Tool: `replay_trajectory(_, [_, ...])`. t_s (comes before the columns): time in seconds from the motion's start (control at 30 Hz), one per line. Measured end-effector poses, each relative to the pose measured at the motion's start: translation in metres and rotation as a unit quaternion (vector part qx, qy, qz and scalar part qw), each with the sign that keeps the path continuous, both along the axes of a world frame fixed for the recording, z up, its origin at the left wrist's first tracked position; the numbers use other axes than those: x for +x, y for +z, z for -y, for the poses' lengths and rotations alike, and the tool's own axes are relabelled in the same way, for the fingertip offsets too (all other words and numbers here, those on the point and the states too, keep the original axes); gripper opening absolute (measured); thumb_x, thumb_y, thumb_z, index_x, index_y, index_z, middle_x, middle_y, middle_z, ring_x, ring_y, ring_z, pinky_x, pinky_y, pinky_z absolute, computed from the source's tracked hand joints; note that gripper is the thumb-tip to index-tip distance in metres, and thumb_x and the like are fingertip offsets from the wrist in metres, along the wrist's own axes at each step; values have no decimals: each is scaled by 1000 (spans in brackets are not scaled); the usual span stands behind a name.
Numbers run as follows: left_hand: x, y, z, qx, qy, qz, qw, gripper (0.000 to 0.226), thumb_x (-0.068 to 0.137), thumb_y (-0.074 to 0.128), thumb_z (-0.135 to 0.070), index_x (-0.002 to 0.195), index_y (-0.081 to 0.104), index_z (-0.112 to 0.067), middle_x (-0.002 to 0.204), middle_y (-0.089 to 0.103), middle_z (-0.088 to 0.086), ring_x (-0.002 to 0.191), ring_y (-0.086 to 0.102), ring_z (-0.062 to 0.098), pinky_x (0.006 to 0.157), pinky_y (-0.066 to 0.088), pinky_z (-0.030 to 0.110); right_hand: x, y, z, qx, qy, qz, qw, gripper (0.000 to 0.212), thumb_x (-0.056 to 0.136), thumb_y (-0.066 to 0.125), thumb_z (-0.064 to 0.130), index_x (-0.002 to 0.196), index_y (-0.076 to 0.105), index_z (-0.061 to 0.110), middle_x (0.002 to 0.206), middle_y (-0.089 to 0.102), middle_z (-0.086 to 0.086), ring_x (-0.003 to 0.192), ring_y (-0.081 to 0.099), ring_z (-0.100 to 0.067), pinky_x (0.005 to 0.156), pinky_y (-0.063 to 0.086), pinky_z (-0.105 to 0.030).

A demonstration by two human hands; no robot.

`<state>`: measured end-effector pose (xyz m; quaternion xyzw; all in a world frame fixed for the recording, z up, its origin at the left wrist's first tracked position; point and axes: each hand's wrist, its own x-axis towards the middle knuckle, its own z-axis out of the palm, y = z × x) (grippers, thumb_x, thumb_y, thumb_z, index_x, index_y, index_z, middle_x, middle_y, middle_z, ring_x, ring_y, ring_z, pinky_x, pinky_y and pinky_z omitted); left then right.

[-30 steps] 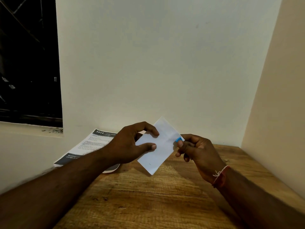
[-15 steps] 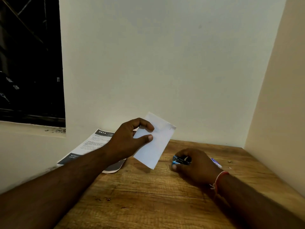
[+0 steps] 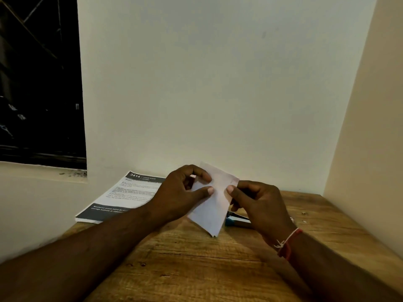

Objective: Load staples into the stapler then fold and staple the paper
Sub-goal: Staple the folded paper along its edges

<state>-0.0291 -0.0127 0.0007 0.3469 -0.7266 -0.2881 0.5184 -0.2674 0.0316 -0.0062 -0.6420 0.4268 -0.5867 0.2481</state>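
While the left hand (image 3: 181, 192) and right hand (image 3: 261, 205) are pinching the folded white paper (image 3: 212, 212) by opposite edges, it is hanging over the blue stapler (image 3: 234, 221). That is lying near the far edge of the wooden desk (image 3: 196, 269).

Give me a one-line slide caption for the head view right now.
Left hand and right hand pinch the folded paper above the wooden table, where the blue stapler lies.

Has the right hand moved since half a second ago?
Yes. The right hand has lifted off the wooden table, leaving the stapler lying there, and moved left to pinch the paper that the left hand holds.
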Motion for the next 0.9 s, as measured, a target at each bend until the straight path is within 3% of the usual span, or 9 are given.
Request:
replay_trajectory(0.1, [-8,2,-8,-117,117,58,985,32,86,99,-31,114,84,-36,144,61,-8,141,56,9,113,49,29,5,-3,-3,-66,-82,-86,991,11,99,81,32,106,88,37,90,85,20,83,79,-5,66,64,-20])
replay_trajectory(0.2, [-12,8,-17,-137,93,5,986,19,89,96,-34,106,89,-33,125,74,-12,126,70,10,104,60,30,11,1,-10,-170,-121,-150,966,19,99,79,34,116,87,29,97,83,21,97,75,4,70,59,-11])
replay_trajectory(0.3, [-18,11,-26,-78,-5,-31,996,12,95,92,-29,107,91,-31,106,88,-15,107,83,5,95,66,25,16,5,-16,-224,-120,-174,952,25,101,80,27,125,85,26,109,80,19,104,72,10,77,57,-7])
replay_trajectory(0.4, [-23,12,-33,-68,-11,-46,997,16,95,91,-30,111,91,-28,104,89,-17,104,84,2,90,63,15,17,9,-19,-232,-105,-176,951,36,100,78,31,135,80,26,121,81,13,110,73,6,85,60,-11])
replay_trajectory(0.5, [-21,14,-34,-71,-5,-58,996,24,92,88,-40,111,91,-25,103,89,-15,103,84,3,88,62,14,15,12,-21,-229,-110,-180,950,41,98,77,36,137,78,25,125,81,9,111,72,6,86,59,-9])
replay_trajectory(0.63, [-20,15,-33,-79,-4,-48,996,20,99,84,-35,114,91,-23,107,89,-15,105,83,2,91,62,16,18,15,-23,-225,-93,-169,955,43,95,78,38,137,74,32,125,75,17,108,71,12,84,56,-4])
replay_trajectory(0.73, [-19,16,-32,-68,-19,-51,996,17,104,81,-28,117,90,-22,110,89,-12,109,83,5,97,64,23,16,15,-22,-222,-97,-165,956,44,94,87,24,136,77,31,124,76,17,108,72,7,83,55,-5])
replay_trajectory(0.9, [-19,16,-31,-44,-34,-73,996,17,111,74,-21,116,90,-20,110,90,-5,110,85,17,106,66,48,14,14,-21,-226,-99,-164,955,44,93,88,23,136,79,29,126,79,14,109,74,3,85,58,-9])
